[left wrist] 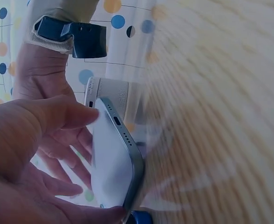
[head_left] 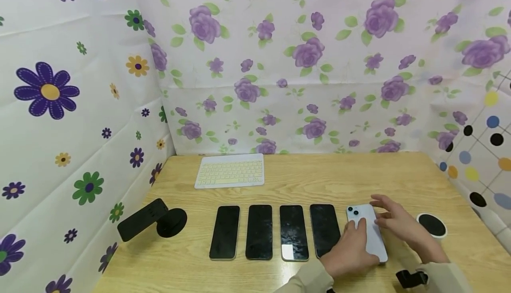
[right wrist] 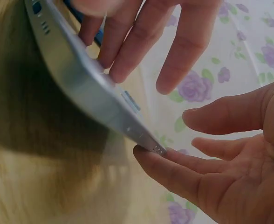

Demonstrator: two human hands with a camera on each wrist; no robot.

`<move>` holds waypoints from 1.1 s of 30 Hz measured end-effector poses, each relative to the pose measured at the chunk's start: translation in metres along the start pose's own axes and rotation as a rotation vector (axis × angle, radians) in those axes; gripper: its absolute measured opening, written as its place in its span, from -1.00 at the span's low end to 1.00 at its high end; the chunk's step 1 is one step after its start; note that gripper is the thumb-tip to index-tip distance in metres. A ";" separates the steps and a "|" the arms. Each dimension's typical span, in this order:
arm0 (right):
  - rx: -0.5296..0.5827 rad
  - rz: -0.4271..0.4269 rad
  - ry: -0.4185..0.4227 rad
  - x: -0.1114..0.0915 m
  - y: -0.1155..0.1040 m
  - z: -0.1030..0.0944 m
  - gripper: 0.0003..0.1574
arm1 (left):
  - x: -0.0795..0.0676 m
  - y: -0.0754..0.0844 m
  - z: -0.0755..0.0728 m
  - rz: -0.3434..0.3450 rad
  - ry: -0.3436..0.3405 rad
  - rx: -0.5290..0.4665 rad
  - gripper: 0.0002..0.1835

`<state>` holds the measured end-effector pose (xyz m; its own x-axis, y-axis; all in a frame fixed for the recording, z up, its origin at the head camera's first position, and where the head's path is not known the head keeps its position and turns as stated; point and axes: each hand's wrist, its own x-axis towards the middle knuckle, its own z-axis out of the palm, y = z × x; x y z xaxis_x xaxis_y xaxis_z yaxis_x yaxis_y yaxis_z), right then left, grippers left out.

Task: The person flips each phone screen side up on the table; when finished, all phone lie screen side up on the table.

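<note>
A light-blue smartphone [head_left: 374, 235] lies back up at the right of the table, its camera lenses at the far end. My left hand [head_left: 351, 251] grips it across the lower part, thumb at one long edge and fingers at the other. The left wrist view shows the end with the charging port, the phone tilted over the wood. At its far right edge is my right hand [head_left: 401, 226]. In the right wrist view a straight fingertip [right wrist: 148, 156] touches the phone's corner from below, with the thumb held apart from it.
Several dark-screened phones stand in a row to the left, the nearest being a black phone [head_left: 324, 226] beside my left hand. A white keyboard [head_left: 230, 171] lies at the back. A black stand [head_left: 171, 222] is at far left, a round black-topped white object [head_left: 432, 225] at right.
</note>
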<state>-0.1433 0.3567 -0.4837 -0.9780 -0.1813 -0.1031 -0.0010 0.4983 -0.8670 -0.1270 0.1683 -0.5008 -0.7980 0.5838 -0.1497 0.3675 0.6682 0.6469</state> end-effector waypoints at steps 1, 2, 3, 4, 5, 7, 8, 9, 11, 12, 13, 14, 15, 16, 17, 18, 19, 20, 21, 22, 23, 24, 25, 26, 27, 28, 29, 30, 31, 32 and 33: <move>0.000 -0.004 -0.001 0.000 -0.002 -0.001 -0.11 | 0.001 0.001 -0.001 -0.002 0.006 -0.020 -0.08; 0.000 -0.009 0.001 -0.001 -0.004 -0.001 -0.10 | 0.001 0.001 -0.002 -0.005 0.011 -0.045 -0.08; -0.002 -0.012 0.004 -0.001 -0.006 -0.001 -0.10 | 0.001 0.002 -0.002 -0.008 0.018 -0.065 -0.09; 0.000 -0.014 0.008 -0.001 -0.007 -0.001 -0.10 | 0.002 0.002 -0.003 -0.008 0.022 -0.077 -0.10; -0.001 -0.018 0.009 -0.002 -0.009 -0.001 -0.10 | 0.002 0.002 -0.004 -0.010 0.028 -0.087 -0.10; -0.002 -0.025 0.012 -0.002 -0.011 0.000 -0.10 | 0.002 0.003 -0.004 -0.019 0.032 -0.111 -0.10; 0.002 -0.026 0.015 -0.003 -0.012 0.000 -0.10 | 0.002 0.003 -0.005 -0.023 0.032 -0.124 -0.11; 0.002 -0.029 0.015 -0.003 -0.013 0.000 -0.10 | 0.002 0.003 -0.004 -0.025 0.036 -0.132 -0.11; 0.010 -0.034 0.020 -0.004 -0.014 0.001 -0.12 | 0.002 0.003 -0.005 -0.032 0.038 -0.156 -0.12; 0.015 -0.038 0.020 -0.004 -0.015 0.001 -0.12 | 0.003 0.003 -0.004 -0.032 0.042 -0.165 -0.12; 0.020 -0.043 0.020 -0.004 -0.016 0.002 -0.13 | 0.003 0.003 -0.004 -0.034 0.043 -0.177 -0.12; 0.025 -0.051 0.022 -0.004 -0.016 0.002 -0.15 | 0.004 0.002 -0.004 -0.033 0.047 -0.187 -0.13; 0.029 -0.062 0.021 -0.005 -0.017 0.003 -0.16 | 0.004 0.001 -0.004 -0.031 0.049 -0.195 -0.13; 0.038 -0.071 0.021 -0.005 -0.017 0.003 -0.17 | 0.005 0.001 -0.004 -0.030 0.048 -0.214 -0.12; 0.045 -0.084 0.019 -0.006 -0.018 0.004 -0.19 | 0.005 0.000 -0.004 -0.027 0.051 -0.226 -0.12; 0.052 -0.096 0.018 -0.006 -0.018 0.004 -0.20 | 0.006 -0.001 -0.004 -0.025 0.052 -0.240 -0.12; 0.061 -0.104 0.017 -0.007 -0.018 0.004 -0.21 | 0.006 -0.002 -0.005 -0.022 0.052 -0.262 -0.11; 0.071 -0.110 0.016 -0.007 -0.018 0.005 -0.22 | 0.006 -0.003 -0.005 -0.021 0.055 -0.280 -0.11; 0.080 -0.112 0.016 -0.007 -0.018 0.005 -0.23 | 0.006 -0.004 -0.005 -0.020 0.056 -0.299 -0.12; 0.090 -0.117 0.017 -0.007 -0.018 0.006 -0.24 | 0.006 -0.004 -0.006 -0.019 0.060 -0.326 -0.13; 0.100 -0.121 0.020 -0.007 -0.018 0.007 -0.24 | 0.006 -0.005 -0.007 -0.022 0.063 -0.348 -0.13; 0.109 -0.130 0.021 -0.007 -0.017 0.008 -0.25 | 0.005 -0.006 -0.008 -0.025 0.064 -0.378 -0.14; 0.124 -0.136 0.022 -0.006 -0.017 0.009 -0.26 | 0.005 -0.006 -0.010 -0.027 0.066 -0.411 -0.15; 0.140 -0.144 0.022 -0.006 -0.016 0.009 -0.26 | 0.004 -0.007 -0.011 -0.037 0.068 -0.439 -0.15; 0.159 -0.149 0.019 -0.006 -0.015 0.010 -0.26 | 0.004 -0.007 -0.012 -0.045 0.070 -0.462 -0.16; 0.178 -0.157 0.015 -0.005 -0.013 0.011 -0.26 | 0.003 -0.008 -0.014 -0.057 0.069 -0.493 -0.17; 0.197 -0.159 0.006 -0.005 -0.012 0.012 -0.25 | 0.002 -0.009 -0.015 -0.071 0.068 -0.520 -0.17; 0.220 -0.159 -0.006 -0.005 -0.010 0.013 -0.25 | 0.002 -0.010 -0.016 -0.080 0.065 -0.550 -0.18; 0.243 -0.155 -0.016 -0.004 -0.009 0.013 -0.24 | 0.001 -0.010 -0.017 -0.088 0.062 -0.584 -0.19; 0.263 -0.152 -0.029 -0.004 -0.007 0.014 -0.24 | 0.001 -0.011 -0.018 -0.091 0.057 -0.620 -0.19; 0.278 -0.150 -0.041 -0.004 -0.004 0.015 -0.23 | 0.001 -0.013 -0.018 -0.090 0.054 -0.659 -0.20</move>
<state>-0.1359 0.3423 -0.4869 -0.9620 -0.2723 0.0213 -0.0820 0.2133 -0.9735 -0.1413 0.1521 -0.4954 -0.8407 0.5040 -0.1979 -0.0567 0.2816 0.9579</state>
